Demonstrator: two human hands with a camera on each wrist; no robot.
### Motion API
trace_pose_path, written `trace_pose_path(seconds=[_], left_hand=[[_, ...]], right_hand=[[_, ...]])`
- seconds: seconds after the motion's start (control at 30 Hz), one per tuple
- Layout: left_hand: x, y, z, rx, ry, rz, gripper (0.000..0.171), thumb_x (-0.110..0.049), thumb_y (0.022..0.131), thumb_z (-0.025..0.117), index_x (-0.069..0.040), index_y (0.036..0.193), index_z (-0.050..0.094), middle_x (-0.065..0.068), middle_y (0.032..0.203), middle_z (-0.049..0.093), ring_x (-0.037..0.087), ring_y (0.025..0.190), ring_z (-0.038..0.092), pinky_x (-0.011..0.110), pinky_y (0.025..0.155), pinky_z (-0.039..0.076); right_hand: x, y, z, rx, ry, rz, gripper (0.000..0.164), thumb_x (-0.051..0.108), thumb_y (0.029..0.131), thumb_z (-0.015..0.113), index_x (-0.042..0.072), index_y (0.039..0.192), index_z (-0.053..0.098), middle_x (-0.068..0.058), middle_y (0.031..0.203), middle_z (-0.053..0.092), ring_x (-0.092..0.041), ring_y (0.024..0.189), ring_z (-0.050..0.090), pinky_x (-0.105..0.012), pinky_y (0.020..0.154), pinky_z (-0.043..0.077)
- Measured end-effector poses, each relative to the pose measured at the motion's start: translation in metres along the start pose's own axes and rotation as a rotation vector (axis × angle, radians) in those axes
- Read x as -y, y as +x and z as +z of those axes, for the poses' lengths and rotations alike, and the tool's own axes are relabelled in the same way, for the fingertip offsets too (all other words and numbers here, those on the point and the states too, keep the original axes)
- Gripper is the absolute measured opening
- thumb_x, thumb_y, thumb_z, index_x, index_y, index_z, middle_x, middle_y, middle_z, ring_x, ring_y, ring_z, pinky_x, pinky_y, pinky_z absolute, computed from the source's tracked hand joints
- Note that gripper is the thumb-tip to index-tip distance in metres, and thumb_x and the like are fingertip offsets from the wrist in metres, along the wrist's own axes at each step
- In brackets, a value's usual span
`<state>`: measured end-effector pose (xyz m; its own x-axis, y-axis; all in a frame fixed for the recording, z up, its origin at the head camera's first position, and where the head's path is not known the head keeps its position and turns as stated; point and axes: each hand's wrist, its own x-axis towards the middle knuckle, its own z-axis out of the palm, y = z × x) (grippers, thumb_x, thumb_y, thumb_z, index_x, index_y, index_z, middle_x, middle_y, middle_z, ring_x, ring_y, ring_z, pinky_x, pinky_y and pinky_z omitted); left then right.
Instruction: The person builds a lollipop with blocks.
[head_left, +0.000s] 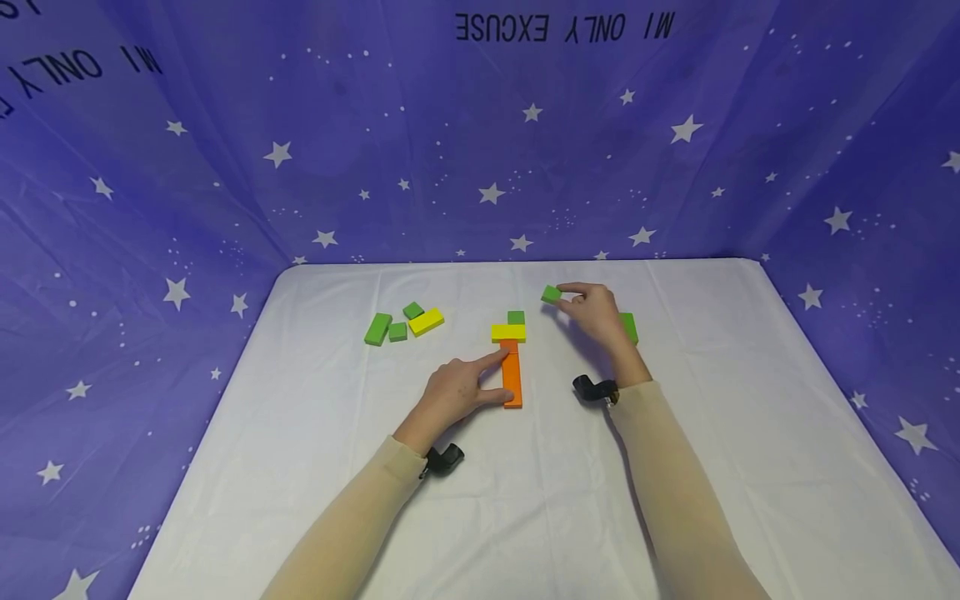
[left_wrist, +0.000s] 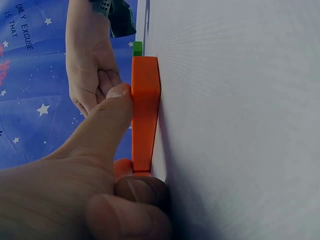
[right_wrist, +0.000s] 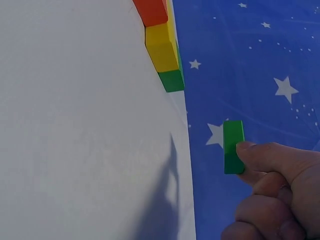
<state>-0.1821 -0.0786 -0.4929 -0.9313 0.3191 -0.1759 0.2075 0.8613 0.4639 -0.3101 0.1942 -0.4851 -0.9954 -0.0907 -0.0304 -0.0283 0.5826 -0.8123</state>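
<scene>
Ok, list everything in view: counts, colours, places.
Orange blocks: two, orange, end to end near centre
Yellow blocks: two, yellow, one beyond orange pair, one in left group
Green blocks: six visible, green, three left, one beyond central yellow, one held, one right
Tablecloth: one, white, underneath
Backdrop: one, violet-blue with white stars, black lettering, on three sides
Wrist devices: two, black, one per wrist
Sleeves: two, beige, both arms
Left hand: one, touching orange blocks
Right hand: one, pinching green block

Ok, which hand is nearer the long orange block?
Left. The left hand touches the long orange block; the right hand is apart from it, farther forward and to its right, pinching a small green block.
</scene>
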Motion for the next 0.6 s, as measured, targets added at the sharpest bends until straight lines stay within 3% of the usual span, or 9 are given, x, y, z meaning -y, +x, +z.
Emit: trace_pose_path(seconds=[0.3,0.6], left_hand=[[-0.001,0.0,0.0,-0.012,0.006,0.01,0.082,-0.066,0.088,0.076,-0.043,0.16,0.045,0.0,0.061,0.043,0.021,0.054,0.05,0.03,0.054,0.039],[-0.001,-0.001,-0.001,-0.008,0.01,0.012,0.082,-0.066,0.088,0.076,-0.042,0.161,0.045,0.001,0.062,0.046,0.02,0.055,0.051,0.03,0.055,0.04]], right_hand=[[0.004,0.004,0.009,0.031,0.002,0.019,0.045,0.028,0.098,0.075,0.01,0.139,0.071,0.005,0.057,0.039,-0.011,0.052,0.034,-0.026,0.049,0.03],[0.008,0.009,0.019,0.063,-0.03,-0.02,0.042,0.03,0.099,0.075,0.014,0.137,0.073,0.004,0.059,0.041,-0.014,0.055,0.035,-0.028,0.052,0.032]])
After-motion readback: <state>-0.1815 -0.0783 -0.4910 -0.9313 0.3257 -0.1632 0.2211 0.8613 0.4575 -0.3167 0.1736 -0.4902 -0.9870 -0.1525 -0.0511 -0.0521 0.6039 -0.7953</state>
